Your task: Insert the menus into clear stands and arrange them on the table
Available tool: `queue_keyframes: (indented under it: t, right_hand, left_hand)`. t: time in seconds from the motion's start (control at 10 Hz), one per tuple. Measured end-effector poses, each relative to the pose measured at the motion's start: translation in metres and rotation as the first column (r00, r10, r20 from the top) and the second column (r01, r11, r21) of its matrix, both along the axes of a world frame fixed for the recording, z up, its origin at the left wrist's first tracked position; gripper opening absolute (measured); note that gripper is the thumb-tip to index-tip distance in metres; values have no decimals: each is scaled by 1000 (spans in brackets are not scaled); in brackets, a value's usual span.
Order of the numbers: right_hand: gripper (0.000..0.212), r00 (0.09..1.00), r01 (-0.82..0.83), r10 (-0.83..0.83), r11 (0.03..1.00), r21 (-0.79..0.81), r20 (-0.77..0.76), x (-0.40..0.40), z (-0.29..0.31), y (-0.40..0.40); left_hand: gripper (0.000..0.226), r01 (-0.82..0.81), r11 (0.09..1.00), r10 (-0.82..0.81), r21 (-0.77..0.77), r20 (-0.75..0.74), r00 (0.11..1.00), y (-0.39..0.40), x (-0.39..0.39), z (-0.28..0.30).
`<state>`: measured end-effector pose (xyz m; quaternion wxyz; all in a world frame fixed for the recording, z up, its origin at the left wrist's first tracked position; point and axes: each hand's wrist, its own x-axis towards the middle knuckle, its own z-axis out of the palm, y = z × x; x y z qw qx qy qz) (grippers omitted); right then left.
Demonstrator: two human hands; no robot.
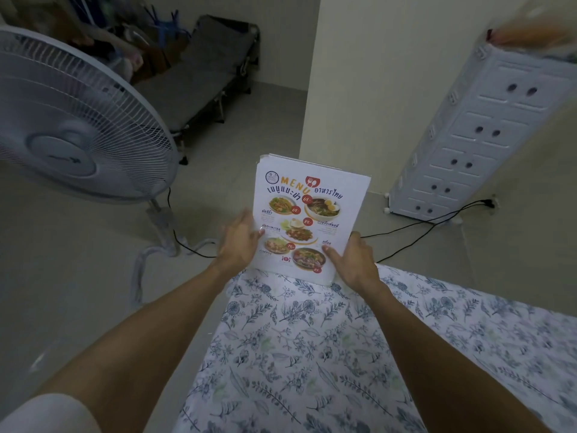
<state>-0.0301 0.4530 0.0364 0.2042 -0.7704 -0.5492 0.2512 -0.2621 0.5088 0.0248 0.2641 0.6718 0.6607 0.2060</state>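
Note:
A stack of white menu sheets [309, 210] printed with food photos stands upright on its bottom edge at the far corner of the table [312, 354], which wears a blue floral cloth. My left hand [239, 239] grips the stack's left edge, thumb on the front. The lower right edge is held by my right hand [352, 260], thumb also on the printed face. No clear stand is in view.
A large white pedestal fan [75, 120] stands on the floor to the left, its black cord [187, 245] running past the table corner. A white plastic drawer cabinet [468, 145] stands by the wall at right. A grey folding cot [206, 76] lies at the back.

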Motion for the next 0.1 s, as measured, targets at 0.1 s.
queue_keyframes:
  t: [0.1]
  right_hand:
    - [69,980,-63,71,997,-49,184,1,5,-7]
  left_hand:
    - [71,17,998,-32,-54,-274,961,-9,0,2]
